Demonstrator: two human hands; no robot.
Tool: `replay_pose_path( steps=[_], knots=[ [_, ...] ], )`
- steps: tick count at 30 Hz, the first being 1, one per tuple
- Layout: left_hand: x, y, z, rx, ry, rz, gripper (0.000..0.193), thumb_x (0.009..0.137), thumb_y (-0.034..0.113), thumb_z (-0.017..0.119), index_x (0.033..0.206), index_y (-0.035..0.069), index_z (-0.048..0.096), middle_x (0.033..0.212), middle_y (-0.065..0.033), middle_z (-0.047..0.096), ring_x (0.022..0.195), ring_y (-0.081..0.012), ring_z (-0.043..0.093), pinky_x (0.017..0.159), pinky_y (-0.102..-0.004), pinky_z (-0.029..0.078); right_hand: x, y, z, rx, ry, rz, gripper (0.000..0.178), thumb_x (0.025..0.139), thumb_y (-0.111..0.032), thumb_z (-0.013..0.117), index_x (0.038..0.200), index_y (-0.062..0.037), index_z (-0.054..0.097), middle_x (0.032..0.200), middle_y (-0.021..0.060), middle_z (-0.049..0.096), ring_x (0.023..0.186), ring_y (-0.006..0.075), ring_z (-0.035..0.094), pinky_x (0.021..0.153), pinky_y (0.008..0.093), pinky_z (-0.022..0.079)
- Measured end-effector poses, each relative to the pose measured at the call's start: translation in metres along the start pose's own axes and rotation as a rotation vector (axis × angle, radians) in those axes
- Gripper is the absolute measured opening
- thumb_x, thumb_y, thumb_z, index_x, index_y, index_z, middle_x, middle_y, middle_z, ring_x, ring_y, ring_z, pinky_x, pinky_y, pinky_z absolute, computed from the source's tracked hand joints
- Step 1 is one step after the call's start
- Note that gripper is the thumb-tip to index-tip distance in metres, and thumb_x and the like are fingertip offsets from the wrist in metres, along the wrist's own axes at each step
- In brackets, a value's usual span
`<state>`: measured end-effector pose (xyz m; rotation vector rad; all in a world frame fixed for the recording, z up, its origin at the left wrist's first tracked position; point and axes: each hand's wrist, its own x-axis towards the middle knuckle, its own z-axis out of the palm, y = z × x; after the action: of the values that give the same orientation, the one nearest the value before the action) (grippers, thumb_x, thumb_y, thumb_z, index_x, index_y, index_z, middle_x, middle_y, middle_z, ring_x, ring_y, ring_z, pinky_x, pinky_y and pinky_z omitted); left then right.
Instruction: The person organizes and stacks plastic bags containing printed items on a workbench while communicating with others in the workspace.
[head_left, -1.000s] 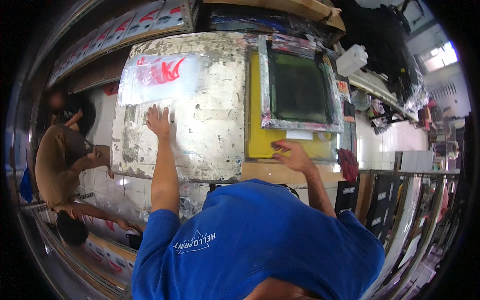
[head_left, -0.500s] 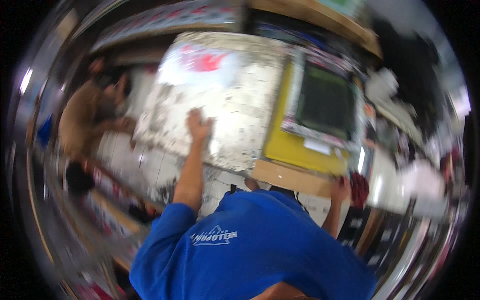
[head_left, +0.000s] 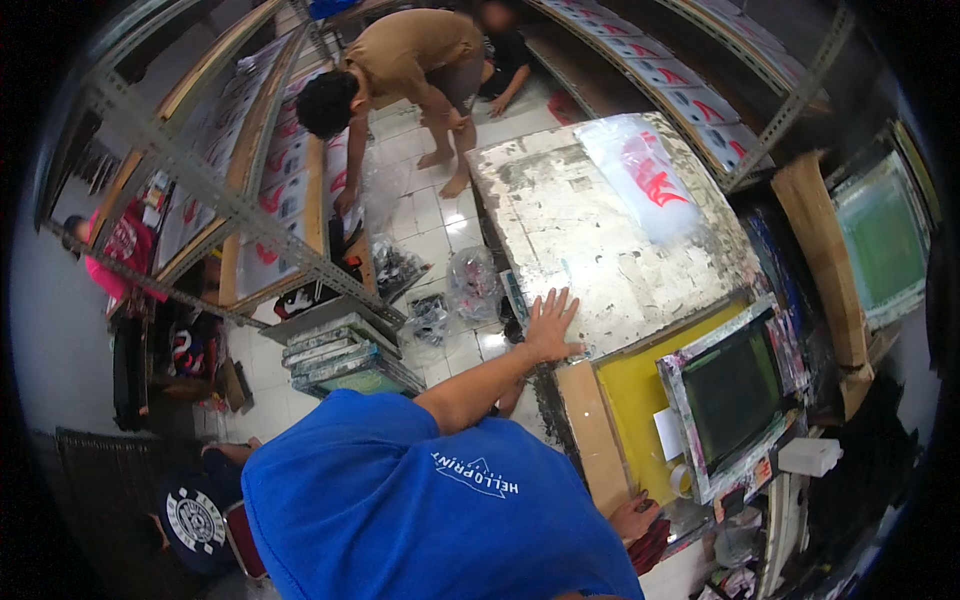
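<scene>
My left hand [head_left: 550, 328] lies flat, fingers spread, on the near edge of a worn white tabletop [head_left: 610, 290] with peeling patches. My right hand [head_left: 634, 515] is at the near corner of a yellow board [head_left: 640, 400], beside a dark red cloth [head_left: 652, 545]. Its fingers are partly hidden, so whether they grip anything does not show. A screen-printing frame [head_left: 735, 395] with a dark mesh and stained rim lies on the yellow board. Near it are a roll of tape [head_left: 681, 480] and a white slip of paper [head_left: 668, 433]. A plastic sheet with a red print [head_left: 650, 185] rests on the white top.
A co-worker in a brown shirt [head_left: 410, 50] bends beside a metal rack [head_left: 215, 190] holding printed sheets; another person [head_left: 505, 70] is low behind. Stacked frames [head_left: 350, 360] and plastic bags [head_left: 473, 280] lie on the tiled floor. More racks stand at the back right.
My view has turned left, so the tables now appear further right and tilted. My left hand has shifted to the white tabletop's near edge; my right hand stays by the board's corner.
</scene>
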<state>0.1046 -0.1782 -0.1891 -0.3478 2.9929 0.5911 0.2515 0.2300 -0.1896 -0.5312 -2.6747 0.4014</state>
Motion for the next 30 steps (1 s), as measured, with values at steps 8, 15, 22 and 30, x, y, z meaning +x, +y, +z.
replay_pose_path(
  steps=[8, 15, 22, 30],
  knots=[
    [-0.007, 0.015, -0.015, 0.002, -0.126, -0.020, 0.135, 0.052, 0.079, 0.067, 0.151, 0.009, 0.008, 0.156, -0.0219, -0.001, 0.143, -0.0402, -0.008, 0.112, -0.0578, -0.003, 0.002, -0.005, -0.012, 0.053, 0.009, -0.012, 0.037, 0.092, -0.040, 0.056, 0.087, -0.0031, 0.059, 0.080, 0.0163, 0.063, 0.067, 0.0383, 0.060, 0.056, 0.0463, 0.044],
    [-0.004, 0.015, -0.014, -0.003, -0.143, -0.043, 0.137, 0.051, 0.078, 0.069, 0.152, 0.011, 0.005, 0.156, -0.0200, -0.005, 0.143, -0.0384, -0.011, 0.112, -0.0567, -0.006, -0.002, 0.009, -0.001, 0.076, -0.012, 0.017, 0.042, 0.092, -0.045, 0.055, 0.089, -0.0035, 0.061, 0.082, 0.0170, 0.063, 0.070, 0.0376, 0.060, 0.058, 0.0456, 0.044],
    [-0.004, 0.015, -0.012, 0.010, -0.130, -0.036, 0.136, 0.052, 0.078, 0.069, 0.151, 0.011, 0.007, 0.156, -0.0206, -0.003, 0.143, -0.0394, -0.009, 0.112, -0.0571, -0.003, -0.002, 0.015, 0.005, 0.074, -0.001, 0.004, 0.041, 0.092, -0.042, 0.056, 0.090, -0.0006, 0.061, 0.083, 0.0167, 0.063, 0.069, 0.0366, 0.060, 0.058, 0.0456, 0.044],
    [-0.003, 0.012, -0.012, -0.079, -0.137, 0.000, 0.135, 0.052, 0.074, 0.071, 0.152, 0.011, 0.006, 0.156, -0.0203, -0.004, 0.143, -0.0383, -0.011, 0.112, -0.0570, -0.007, -0.002, 0.005, 0.001, -0.005, 0.063, 0.001, 0.041, 0.091, -0.043, 0.056, 0.088, -0.0019, 0.063, 0.081, 0.0163, 0.065, 0.067, 0.0376, 0.062, 0.057, 0.0466, 0.045]
  ],
)
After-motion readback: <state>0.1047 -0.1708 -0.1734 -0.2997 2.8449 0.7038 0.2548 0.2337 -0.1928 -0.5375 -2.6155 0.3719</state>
